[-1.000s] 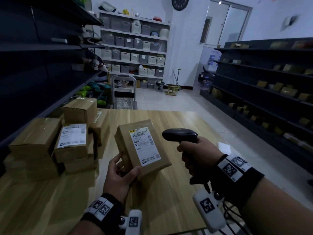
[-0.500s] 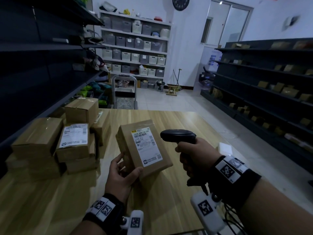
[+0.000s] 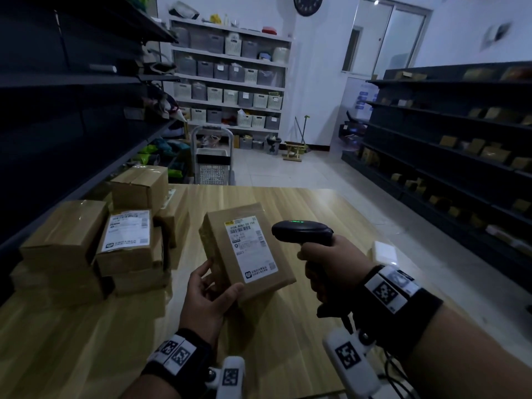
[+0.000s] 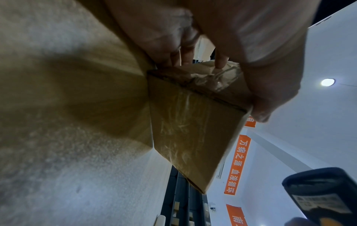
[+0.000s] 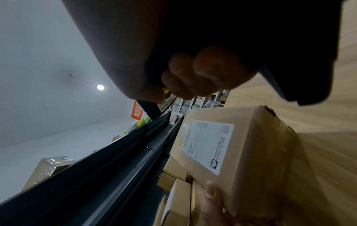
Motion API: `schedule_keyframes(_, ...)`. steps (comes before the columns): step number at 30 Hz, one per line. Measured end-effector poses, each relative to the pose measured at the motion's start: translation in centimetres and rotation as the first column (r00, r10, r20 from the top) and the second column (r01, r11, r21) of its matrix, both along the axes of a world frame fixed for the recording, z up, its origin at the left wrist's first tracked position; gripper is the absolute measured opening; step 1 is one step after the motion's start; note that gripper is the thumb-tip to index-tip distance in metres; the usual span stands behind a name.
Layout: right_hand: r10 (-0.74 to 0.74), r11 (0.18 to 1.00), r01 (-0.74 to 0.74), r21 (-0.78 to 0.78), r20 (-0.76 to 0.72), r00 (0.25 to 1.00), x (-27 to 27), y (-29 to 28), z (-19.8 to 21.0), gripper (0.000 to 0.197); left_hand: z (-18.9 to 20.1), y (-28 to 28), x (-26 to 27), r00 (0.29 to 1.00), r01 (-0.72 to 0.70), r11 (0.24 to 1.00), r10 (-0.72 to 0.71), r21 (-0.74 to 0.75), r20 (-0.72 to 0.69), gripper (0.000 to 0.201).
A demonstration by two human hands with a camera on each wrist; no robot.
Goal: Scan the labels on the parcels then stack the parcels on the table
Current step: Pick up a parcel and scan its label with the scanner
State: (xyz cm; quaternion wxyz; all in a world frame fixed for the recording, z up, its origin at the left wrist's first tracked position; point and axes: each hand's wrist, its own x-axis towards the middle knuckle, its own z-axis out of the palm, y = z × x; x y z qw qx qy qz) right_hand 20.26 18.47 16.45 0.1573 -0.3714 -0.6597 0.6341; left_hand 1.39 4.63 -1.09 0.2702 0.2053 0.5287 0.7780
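My left hand (image 3: 211,295) grips a flat brown parcel (image 3: 247,251) by its near corner, tilted up above the wooden table (image 3: 288,335), its white label (image 3: 250,247) facing me. The left wrist view shows the parcel (image 4: 191,130) taped underside with my thumb and fingers clamped on its edge. My right hand (image 3: 328,263) grips a black barcode scanner (image 3: 302,231), head aimed left at the label, a green light on top. In the right wrist view the parcel (image 5: 237,152) and label (image 5: 208,145) sit just below my curled fingers (image 5: 204,73).
A pile of brown parcels (image 3: 95,240) stands on the table's left side, one with a label facing up (image 3: 128,230). A small white box (image 3: 384,250) lies at the table's right edge. Dark shelving (image 3: 460,145) runs along both sides; a trolley (image 3: 213,156) stands beyond the table.
The scanner has crept slightly left toward the label, and a green light now shows on its top. The parcel stays held in the same tilt.
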Motion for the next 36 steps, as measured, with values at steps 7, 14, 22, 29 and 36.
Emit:
schedule_keyframes(7, -0.004, 1.000, 0.004, 0.012, 0.008, 1.000, -0.1, 0.0, -0.3, 0.003, 0.2, -0.2, 0.3, 1.000, -0.002, 1.000, 0.002, -0.001, -0.002, 0.118)
schedule_keyframes(14, -0.074, 0.997, 0.070, -0.034, -0.121, 0.990, -0.1, 1.2, -2.0, 0.010, 0.3, -0.2, 0.3, 1.000, -0.010, 0.999, 0.009, -0.041, -0.023, 0.122)
schedule_keyframes(22, -0.310, 0.900, 0.132, -0.415, -0.399, 0.863, 0.4, 4.2, -6.6, 0.041, 0.6, -0.1, 0.6, 1.000, -0.016, 0.998, 0.016, -0.055, 0.001, 0.119)
schedule_keyframes(29, -0.333, 0.804, 0.043, -0.593, -0.389, 0.859, 0.8, 5.3, -11.7, 0.081, 0.5, 0.3, 0.5, 0.996, -0.077, 0.992, 0.081, -0.104, 0.030, 0.087)
schedule_keyframes(36, -0.394, 0.785, 0.032, -0.619, -0.459, 0.796, 2.2, 6.3, -12.6, 0.076, 2.0, 4.7, 2.2, 0.995, -0.003, 0.990, 0.016, -0.143, 0.094, 0.078)
